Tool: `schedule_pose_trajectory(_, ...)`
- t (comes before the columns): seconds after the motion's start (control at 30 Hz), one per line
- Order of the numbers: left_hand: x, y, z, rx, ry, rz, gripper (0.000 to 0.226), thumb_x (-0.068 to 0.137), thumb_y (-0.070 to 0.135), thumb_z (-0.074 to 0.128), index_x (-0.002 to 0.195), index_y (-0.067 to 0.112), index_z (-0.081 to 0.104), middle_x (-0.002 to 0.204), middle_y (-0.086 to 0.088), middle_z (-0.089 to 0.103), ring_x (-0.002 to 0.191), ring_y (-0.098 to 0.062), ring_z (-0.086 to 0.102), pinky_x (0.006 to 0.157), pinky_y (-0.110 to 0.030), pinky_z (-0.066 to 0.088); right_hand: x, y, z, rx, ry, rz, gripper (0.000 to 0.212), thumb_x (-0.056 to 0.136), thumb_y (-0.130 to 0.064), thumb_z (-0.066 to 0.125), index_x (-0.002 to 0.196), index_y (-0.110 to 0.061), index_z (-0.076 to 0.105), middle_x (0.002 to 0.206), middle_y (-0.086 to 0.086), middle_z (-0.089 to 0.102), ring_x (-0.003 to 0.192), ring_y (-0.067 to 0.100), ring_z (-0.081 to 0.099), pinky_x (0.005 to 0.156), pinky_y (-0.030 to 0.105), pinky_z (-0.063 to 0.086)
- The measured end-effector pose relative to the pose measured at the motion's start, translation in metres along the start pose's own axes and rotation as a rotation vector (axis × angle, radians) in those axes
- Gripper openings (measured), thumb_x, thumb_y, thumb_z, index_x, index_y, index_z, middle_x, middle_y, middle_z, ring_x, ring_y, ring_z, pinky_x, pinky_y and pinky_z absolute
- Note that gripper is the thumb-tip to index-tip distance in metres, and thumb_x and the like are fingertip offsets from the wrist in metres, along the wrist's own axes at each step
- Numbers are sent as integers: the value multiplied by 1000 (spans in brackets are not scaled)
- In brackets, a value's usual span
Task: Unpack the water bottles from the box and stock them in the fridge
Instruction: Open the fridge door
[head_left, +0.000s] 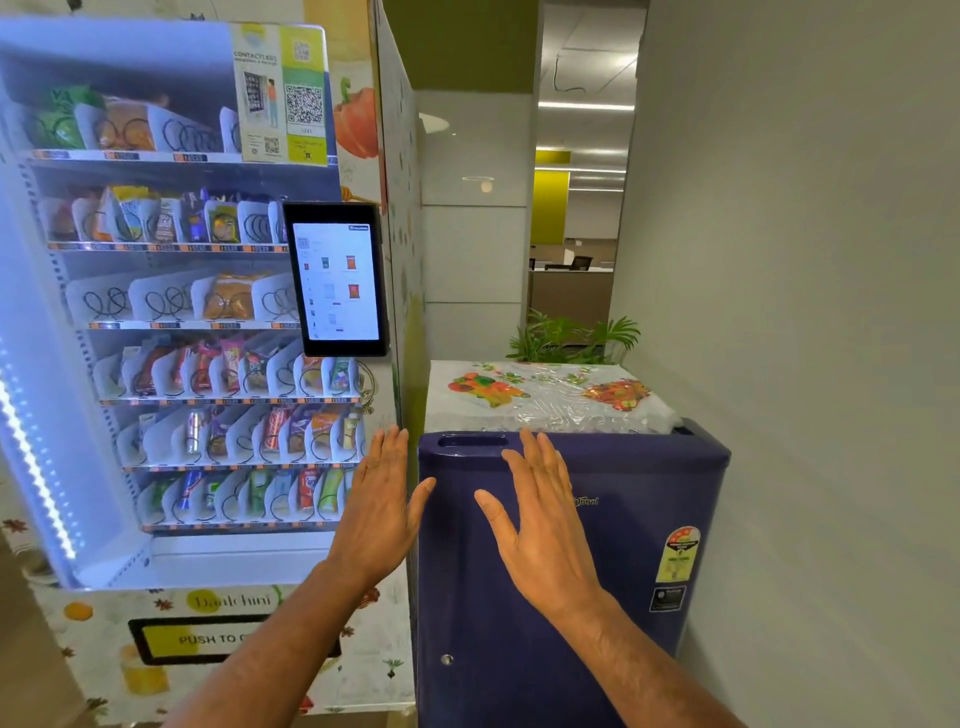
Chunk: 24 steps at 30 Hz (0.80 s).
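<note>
A small dark blue fridge (623, 561) stands in front of me with its door closed and a recessed handle (472, 442) at the top left. A plastic cover with a fruit print (545, 395) lies over its top. My left hand (382, 504) is raised flat with straight fingers, in front of the gap between the vending machine and the fridge. My right hand (545, 525) is also flat and spread, held up in front of the upper part of the fridge door. Neither hand holds anything. No box and no water bottles are in view.
A lit snack vending machine (171, 312) with a touch screen (336, 280) stands close on the left of the fridge. A grey wall (805, 312) runs along the right. Behind the fridge is a potted plant (566, 338), and an office corridor opens beyond.
</note>
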<state>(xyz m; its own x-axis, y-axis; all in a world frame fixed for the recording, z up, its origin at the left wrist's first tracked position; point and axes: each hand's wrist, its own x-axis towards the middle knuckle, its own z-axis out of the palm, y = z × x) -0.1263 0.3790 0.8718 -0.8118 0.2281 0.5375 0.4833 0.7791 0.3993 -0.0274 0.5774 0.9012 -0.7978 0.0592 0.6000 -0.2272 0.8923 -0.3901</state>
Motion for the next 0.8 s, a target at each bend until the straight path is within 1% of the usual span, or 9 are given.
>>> schedule_pose_trajectory(0.13,17,-2,14,-66,-21,42,80,102,62,29,166,17,10,172,3,3,158,-9,-7,126,-29,0,12,1,25,-29,-41,-15,71,98,-60,29,156,-22,17,165,-7,-5,149,8,-16,124,33,1)
schedule_pose_trajectory(0.23,32,-8,24,-92,-73,43,70,109,48,38,166,16,12,174,-2,7,160,-14,-3,128,-33,4,23,5,44,-73,-94,-22,72,99,-60,26,157,-20,12,164,-6,-9,149,8,-19,123,32,-4)
schedule_pose_trajectory(0.43,60,-22,41,-136,-173,49,59,112,38,33,165,17,17,173,-5,15,161,-20,2,125,-30,3,50,21,79,-154,-169,-24,71,100,-57,25,157,-19,9,164,-3,-11,149,11,-20,122,32,-10)
schedule_pose_trajectory(0.53,73,-35,52,-144,-241,54,60,112,46,28,164,17,23,169,-6,26,160,-26,14,128,-40,15,63,28,93,-200,-211,-33,71,100,-57,22,157,-18,6,164,-1,-12,149,14,-19,123,37,-7)
schedule_pose_trajectory(0.6,83,-45,61,-132,-277,58,62,110,53,26,160,18,30,161,-6,39,155,-29,26,125,-47,27,70,33,102,-223,-245,-31,75,97,-60,18,158,-17,6,164,0,-12,150,17,-18,124,40,-5)
schedule_pose_trajectory(0.67,93,-52,68,-110,-289,62,58,109,55,27,152,19,40,150,-3,49,147,-27,39,121,-49,33,74,40,111,-256,-280,-34,80,95,-64,16,158,-16,6,165,2,-9,151,20,-15,123,40,-7)
schedule_pose_trajectory(0.73,101,-54,71,-110,-273,78,45,108,54,30,135,23,49,125,4,57,121,-17,54,110,-47,41,76,45,119,-311,-287,-58,81,93,-63,10,158,-14,8,165,5,-2,152,24,-9,122,42,-10)
schedule_pose_trajectory(0.77,105,-54,72,-118,-262,88,38,109,50,34,130,24,51,118,6,58,112,-14,55,107,-44,42,77,47,123,-334,-278,-70,83,91,-63,6,158,-14,9,165,6,1,152,25,-6,121,44,-10)
schedule_pose_trajectory(0.8,108,-53,72,-122,-255,97,34,110,46,37,130,23,53,118,5,60,111,-14,56,107,-42,41,79,48,126,-348,-268,-76,84,90,-64,5,157,-14,10,165,6,4,152,25,-4,121,45,-10)
